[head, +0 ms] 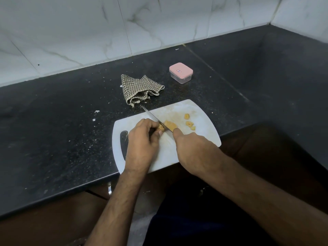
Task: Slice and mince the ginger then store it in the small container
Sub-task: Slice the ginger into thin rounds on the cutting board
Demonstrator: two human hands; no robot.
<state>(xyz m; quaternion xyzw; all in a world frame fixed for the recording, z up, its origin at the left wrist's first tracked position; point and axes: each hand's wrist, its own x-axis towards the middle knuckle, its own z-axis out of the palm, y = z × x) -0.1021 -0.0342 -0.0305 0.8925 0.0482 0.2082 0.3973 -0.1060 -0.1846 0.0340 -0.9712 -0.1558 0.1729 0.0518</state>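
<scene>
Ginger [170,125], one firm, fibrous main piece, lies mid-way on the single white cutting board [200,139], pinned at its near-left end by the left hand [142,137], fingers curled on it. Just right, the right hand [193,148] appears to grip the one knife [156,119], handle hidden. Three small light offcuts [189,123] sit beyond-right; they may skid. One lidded small container [180,73] waits well beyond.
</scene>
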